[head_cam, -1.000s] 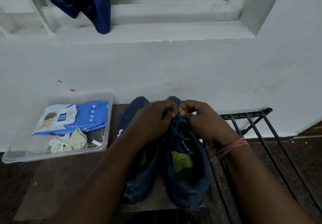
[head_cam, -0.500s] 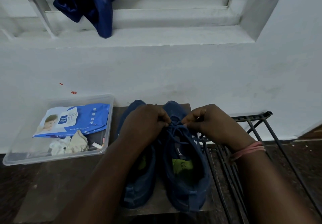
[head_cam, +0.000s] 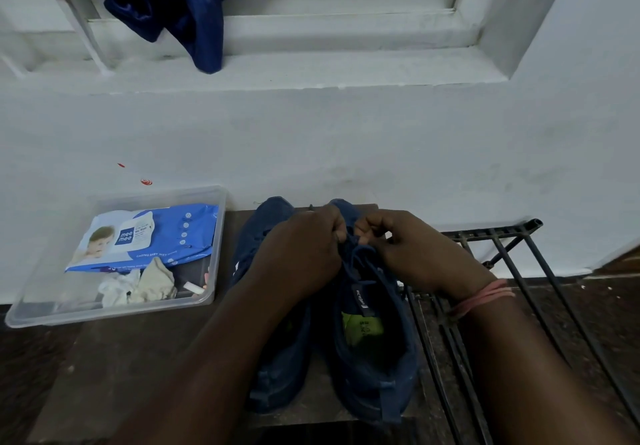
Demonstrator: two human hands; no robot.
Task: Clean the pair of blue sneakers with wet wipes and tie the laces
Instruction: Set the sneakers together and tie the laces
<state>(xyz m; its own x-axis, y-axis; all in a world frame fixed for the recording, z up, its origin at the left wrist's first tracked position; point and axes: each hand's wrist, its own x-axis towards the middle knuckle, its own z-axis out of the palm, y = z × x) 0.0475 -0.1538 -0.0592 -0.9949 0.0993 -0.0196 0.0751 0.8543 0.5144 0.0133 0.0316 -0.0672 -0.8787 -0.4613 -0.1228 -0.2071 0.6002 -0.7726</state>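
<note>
Head view: both hands, left hand [head_cam: 301, 254] and right hand [head_cam: 412, 254], close together, pinching laces [head_cam: 358, 254] over right sneaker [head_cam: 377, 358], right of wipes tray [head_cam: 211, 292]; soft, thin cord, probably best gripped near the ends

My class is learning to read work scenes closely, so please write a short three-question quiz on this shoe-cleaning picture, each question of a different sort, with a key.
1. True or false: the pack of wet wipes lies inside the clear plastic tray.
2. Which shoe's laces do the left hand and the right hand pinch?
A. the left sneaker
B. the right sneaker
C. neither
3. Fill in: crumpled used wipes lie in the tray, on the side of the pack ____ to the person.

Key: 1 true; 2 B; 3 nearer.
</note>
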